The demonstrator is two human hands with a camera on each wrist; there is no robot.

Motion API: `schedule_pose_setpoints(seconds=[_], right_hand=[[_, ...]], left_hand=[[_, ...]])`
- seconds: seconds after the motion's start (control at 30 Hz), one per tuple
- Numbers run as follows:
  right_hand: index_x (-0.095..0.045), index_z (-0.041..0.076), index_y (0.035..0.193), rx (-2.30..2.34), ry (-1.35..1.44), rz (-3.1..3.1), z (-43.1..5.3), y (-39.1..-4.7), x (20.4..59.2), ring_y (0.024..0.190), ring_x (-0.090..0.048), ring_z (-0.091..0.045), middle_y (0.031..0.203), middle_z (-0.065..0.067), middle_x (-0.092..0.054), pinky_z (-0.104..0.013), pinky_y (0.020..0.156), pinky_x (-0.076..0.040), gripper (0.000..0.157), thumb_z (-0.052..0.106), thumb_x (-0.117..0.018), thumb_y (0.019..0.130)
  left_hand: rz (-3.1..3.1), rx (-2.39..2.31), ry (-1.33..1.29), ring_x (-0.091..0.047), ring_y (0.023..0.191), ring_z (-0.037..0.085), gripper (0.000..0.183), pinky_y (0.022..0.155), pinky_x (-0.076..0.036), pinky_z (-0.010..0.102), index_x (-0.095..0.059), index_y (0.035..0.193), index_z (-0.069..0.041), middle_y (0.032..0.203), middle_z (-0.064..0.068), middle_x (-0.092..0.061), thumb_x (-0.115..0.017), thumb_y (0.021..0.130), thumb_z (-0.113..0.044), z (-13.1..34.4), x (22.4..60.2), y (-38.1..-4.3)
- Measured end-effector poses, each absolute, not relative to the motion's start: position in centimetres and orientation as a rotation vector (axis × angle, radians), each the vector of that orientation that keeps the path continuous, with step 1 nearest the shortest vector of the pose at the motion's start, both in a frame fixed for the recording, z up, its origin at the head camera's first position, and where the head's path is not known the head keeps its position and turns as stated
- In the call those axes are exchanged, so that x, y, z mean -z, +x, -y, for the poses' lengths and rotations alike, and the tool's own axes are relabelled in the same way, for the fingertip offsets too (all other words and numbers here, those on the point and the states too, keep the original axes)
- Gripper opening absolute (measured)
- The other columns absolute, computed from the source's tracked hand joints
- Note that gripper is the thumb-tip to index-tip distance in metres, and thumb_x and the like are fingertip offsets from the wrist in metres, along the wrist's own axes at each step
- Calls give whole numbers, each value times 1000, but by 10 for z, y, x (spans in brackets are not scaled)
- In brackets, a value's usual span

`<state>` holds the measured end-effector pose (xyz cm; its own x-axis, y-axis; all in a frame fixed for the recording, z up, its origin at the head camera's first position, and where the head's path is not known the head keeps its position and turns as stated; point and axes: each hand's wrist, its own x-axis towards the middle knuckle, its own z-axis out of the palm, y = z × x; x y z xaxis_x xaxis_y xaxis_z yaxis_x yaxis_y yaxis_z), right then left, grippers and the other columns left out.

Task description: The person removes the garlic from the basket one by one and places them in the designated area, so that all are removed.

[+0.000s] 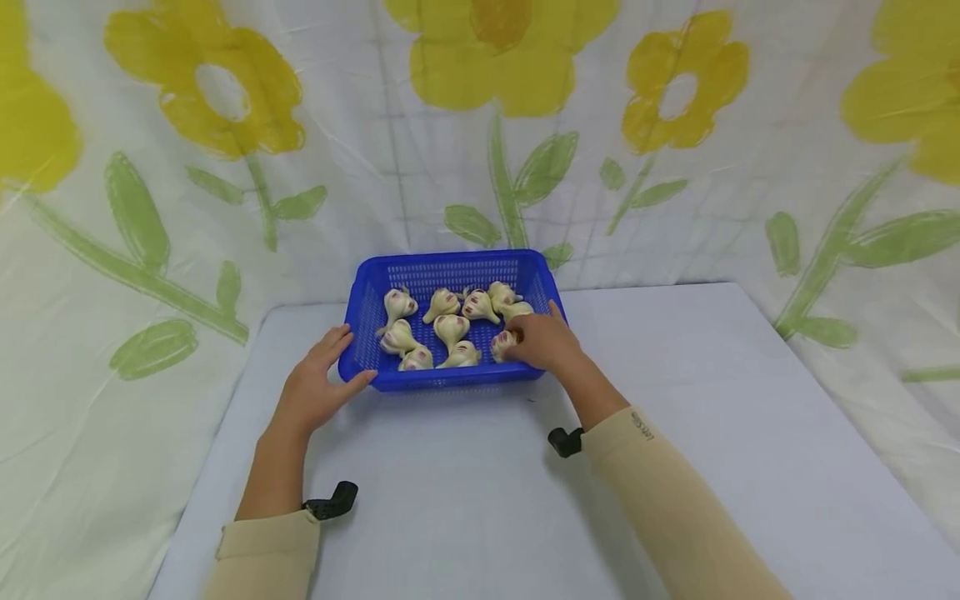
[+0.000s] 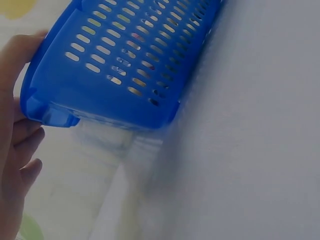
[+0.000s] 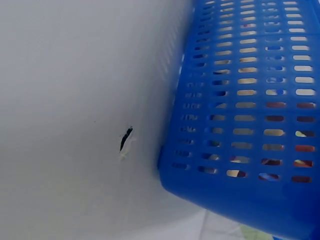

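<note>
A blue plastic basket (image 1: 457,380) with slotted walls holds several white garlic bulbs (image 1: 451,329) with purplish marks and stubby stems. My right hand (image 1: 546,340) reaches over the front right corner and holds a garlic bulb (image 1: 503,345) low inside the basket, its fingers bent around it. At the front left corner is my left hand (image 1: 311,387), thumb at the front rim and fingers spread along the left side. The left wrist view shows that hand (image 2: 15,135) at the basket's rim. Only the basket wall (image 3: 240,125) shows in the right wrist view, with the right hand hidden.
The basket stands on a white-covered table (image 1: 450,483), near its back edge. Behind hangs a white cloth (image 1: 337,167) painted with yellow flowers. A small dark mark (image 3: 126,140) lies on the table in front of the basket. Each wrist carries a black camera (image 1: 333,500).
</note>
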<state>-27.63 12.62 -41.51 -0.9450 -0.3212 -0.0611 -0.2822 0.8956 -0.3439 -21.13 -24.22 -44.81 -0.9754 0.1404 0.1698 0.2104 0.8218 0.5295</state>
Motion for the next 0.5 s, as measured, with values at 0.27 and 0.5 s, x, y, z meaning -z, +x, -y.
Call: schedule_pose_setpoints(seconds=[0.27, 0.5], right_hand=[[-69, 19, 115, 551, -501, -2972, -128, -272, 420, 90, -65, -17, 88, 3, -71, -53, 124, -2, 33, 36, -73, 86], [-68, 19, 119, 577, -508, -2996, -128, -273, 419, 82, -61, -14, 76, 7, -65, -52, 124, -1, 38, 37, -72, 86]], left_hand=[[2906, 857, -356, -17, 151, 36, 88, 113, -25, 66, -30, 155, -9, 163, 14, -22, -63, 89, -58, 245, 452, -214], [2851, 960, -376, -16, 152, 30, 66, 113, -23, 68, -34, 154, -15, 163, 7, -25, -58, 97, -36, 252, 449, -215]])
